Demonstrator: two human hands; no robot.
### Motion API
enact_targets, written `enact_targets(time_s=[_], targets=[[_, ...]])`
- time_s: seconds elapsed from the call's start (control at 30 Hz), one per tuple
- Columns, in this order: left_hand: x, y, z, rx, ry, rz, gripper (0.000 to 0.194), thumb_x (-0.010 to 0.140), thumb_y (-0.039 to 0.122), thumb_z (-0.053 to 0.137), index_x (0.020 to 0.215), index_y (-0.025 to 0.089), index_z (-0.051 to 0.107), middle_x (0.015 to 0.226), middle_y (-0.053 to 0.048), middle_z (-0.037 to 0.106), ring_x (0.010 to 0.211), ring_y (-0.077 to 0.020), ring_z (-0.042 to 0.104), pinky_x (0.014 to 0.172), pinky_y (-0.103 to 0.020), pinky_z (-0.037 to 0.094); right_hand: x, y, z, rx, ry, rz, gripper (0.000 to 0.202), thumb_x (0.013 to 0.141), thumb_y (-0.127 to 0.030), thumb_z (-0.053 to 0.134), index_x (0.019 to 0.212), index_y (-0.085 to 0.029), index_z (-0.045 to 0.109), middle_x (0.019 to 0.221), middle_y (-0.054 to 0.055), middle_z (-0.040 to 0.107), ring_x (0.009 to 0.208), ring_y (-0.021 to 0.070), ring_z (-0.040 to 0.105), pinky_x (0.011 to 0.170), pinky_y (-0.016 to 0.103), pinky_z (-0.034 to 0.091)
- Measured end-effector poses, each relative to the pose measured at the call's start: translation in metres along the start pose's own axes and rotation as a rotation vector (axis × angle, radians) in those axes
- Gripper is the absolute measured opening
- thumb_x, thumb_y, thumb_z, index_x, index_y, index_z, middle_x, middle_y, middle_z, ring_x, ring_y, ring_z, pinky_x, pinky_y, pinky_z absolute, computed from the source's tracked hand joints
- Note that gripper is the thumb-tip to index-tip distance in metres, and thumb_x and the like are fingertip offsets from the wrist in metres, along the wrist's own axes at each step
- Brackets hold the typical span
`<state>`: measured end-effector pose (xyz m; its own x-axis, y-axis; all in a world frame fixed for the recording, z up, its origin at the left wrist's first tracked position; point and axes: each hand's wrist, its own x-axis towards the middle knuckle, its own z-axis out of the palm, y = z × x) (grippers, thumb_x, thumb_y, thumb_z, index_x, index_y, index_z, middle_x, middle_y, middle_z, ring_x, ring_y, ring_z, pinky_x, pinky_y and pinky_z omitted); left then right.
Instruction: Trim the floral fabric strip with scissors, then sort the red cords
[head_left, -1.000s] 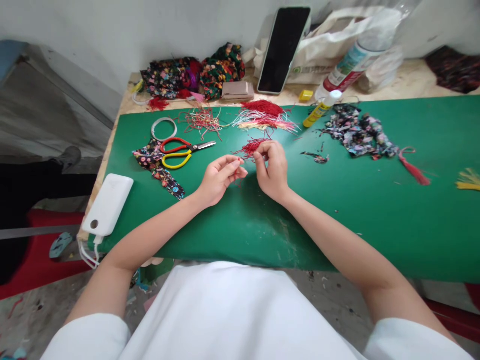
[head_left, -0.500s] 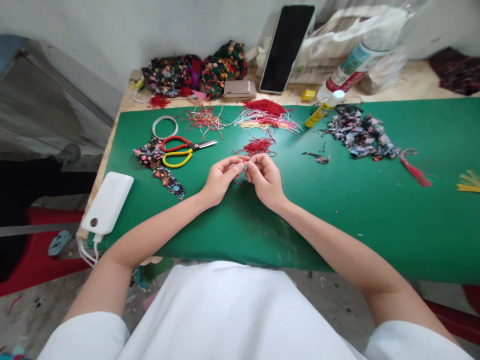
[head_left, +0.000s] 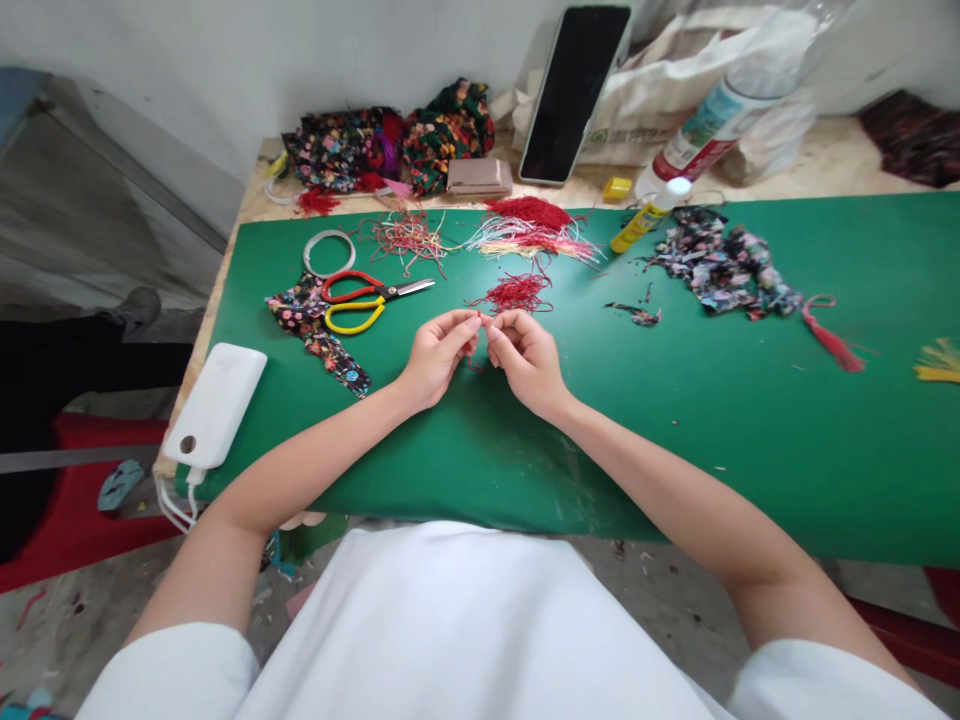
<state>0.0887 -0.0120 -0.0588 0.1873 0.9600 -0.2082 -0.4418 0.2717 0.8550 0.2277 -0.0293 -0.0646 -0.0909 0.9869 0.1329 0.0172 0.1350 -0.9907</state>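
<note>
A thin red cord [head_left: 484, 320] runs between the fingertips of my two hands, and part of it hangs below them. My left hand [head_left: 442, 355] pinches it between thumb and forefinger. From the other side my right hand [head_left: 526, 362] pinches it too, its fingers curled. Just beyond my fingertips lies a small heap of red cords [head_left: 517, 293]. Behind that is a bundle of red, white and cream threads [head_left: 534, 228]. To the left, scissors [head_left: 356, 303] with one red and one yellow handle rest partly on a floral fabric strip [head_left: 322, 335].
A roll of tape [head_left: 330, 254] and a white power bank [head_left: 217, 405] are at the left. A phone [head_left: 576, 95] leans upright at the back. Glue stick [head_left: 649, 218], dark floral scraps [head_left: 724, 265] and a pink-red tassel [head_left: 832, 338] lie to the right on the green mat [head_left: 675, 380].
My fingertips have drawn slightly apart, and more of the red cord shows between them. The things on the table stay where they were.
</note>
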Motion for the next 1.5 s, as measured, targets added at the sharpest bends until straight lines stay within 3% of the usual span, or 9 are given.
enact_targets(time_s=[0.1, 0.27, 0.5, 0.67, 0.9, 1.3, 1.5], targets=[[0.001, 0.0, -0.002, -0.006, -0.034, -0.003, 0.026, 0.073, 0.036, 0.086, 0.08, 0.017, 0.072, 0.069, 0.003, 0.067, 0.058, -0.0037, 0.051, 0.058, -0.019, 0.043, 0.0, 0.0, -0.001, -0.007, -0.021, -0.018, 0.046, 0.087, -0.066, 0.07, 0.079, -0.023, 0.053, 0.061, -0.006, 0.05, 0.054, 0.0109, 0.043, 0.054, 0.027, 0.035], [0.005, 0.001, -0.005, 0.063, -0.118, 0.04, 0.042, 0.061, 0.051, 0.092, 0.078, 0.016, 0.075, 0.069, 0.002, 0.07, 0.057, -0.0037, 0.052, 0.056, -0.019, 0.043, 0.008, -0.002, -0.012, -0.054, 0.081, -0.082, 0.033, 0.086, -0.054, 0.071, 0.082, -0.023, 0.06, 0.074, -0.002, 0.056, 0.066, 0.014, 0.048, 0.065, 0.03, 0.039], [0.008, 0.002, -0.007, 0.118, -0.165, 0.031, 0.045, 0.06, 0.054, 0.091, 0.076, 0.016, 0.074, 0.064, 0.003, 0.066, 0.056, -0.0039, 0.051, 0.056, -0.02, 0.043, 0.016, -0.01, -0.024, -0.023, -0.059, -0.041, 0.032, 0.083, -0.052, 0.076, 0.088, -0.021, 0.07, 0.079, 0.0, 0.066, 0.07, 0.0144, 0.056, 0.069, 0.031, 0.046], [0.007, 0.003, -0.007, 0.149, -0.197, 0.016, 0.042, 0.061, 0.052, 0.09, 0.074, 0.016, 0.075, 0.062, 0.003, 0.064, 0.057, -0.0045, 0.051, 0.056, -0.02, 0.042, 0.018, -0.014, -0.023, 0.11, -0.12, 0.024, 0.04, 0.076, -0.058, 0.083, 0.082, -0.022, 0.067, 0.074, -0.001, 0.064, 0.069, 0.0143, 0.06, 0.07, 0.03, 0.054], [0.007, 0.004, -0.007, 0.169, -0.227, 0.008, 0.038, 0.062, 0.048, 0.089, 0.074, 0.015, 0.076, 0.066, 0.002, 0.068, 0.059, -0.0048, 0.052, 0.058, -0.021, 0.042, 0.02, -0.014, -0.026, 0.119, -0.165, 0.049, 0.046, 0.075, -0.063, 0.083, 0.075, -0.021, 0.064, 0.069, -0.002, 0.061, 0.064, 0.0115, 0.055, 0.067, 0.027, 0.052], [0.009, 0.003, -0.007, 0.19, -0.224, -0.037, 0.027, 0.075, 0.037, 0.079, 0.077, 0.017, 0.06, 0.065, 0.005, 0.063, 0.062, -0.0065, 0.056, 0.063, -0.022, 0.043, 0.018, -0.015, -0.023, 0.153, -0.166, -0.014, 0.043, 0.076, -0.058, 0.086, 0.074, -0.02, 0.065, 0.069, -0.002, 0.062, 0.064, 0.0115, 0.058, 0.064, 0.026, 0.052], [0.008, 0.003, -0.007, 0.174, -0.248, -0.042, 0.025, 0.08, 0.035, 0.076, 0.08, 0.017, 0.058, 0.069, 0.003, 0.067, 0.064, -0.0068, 0.058, 0.064, -0.022, 0.043, 0.017, -0.008, -0.025, 0.01, -0.118, -0.101, 0.038, 0.083, -0.055, 0.081, 0.078, -0.02, 0.067, 0.067, -0.002, 0.064, 0.062, 0.0125, 0.058, 0.062, 0.028, 0.048]])
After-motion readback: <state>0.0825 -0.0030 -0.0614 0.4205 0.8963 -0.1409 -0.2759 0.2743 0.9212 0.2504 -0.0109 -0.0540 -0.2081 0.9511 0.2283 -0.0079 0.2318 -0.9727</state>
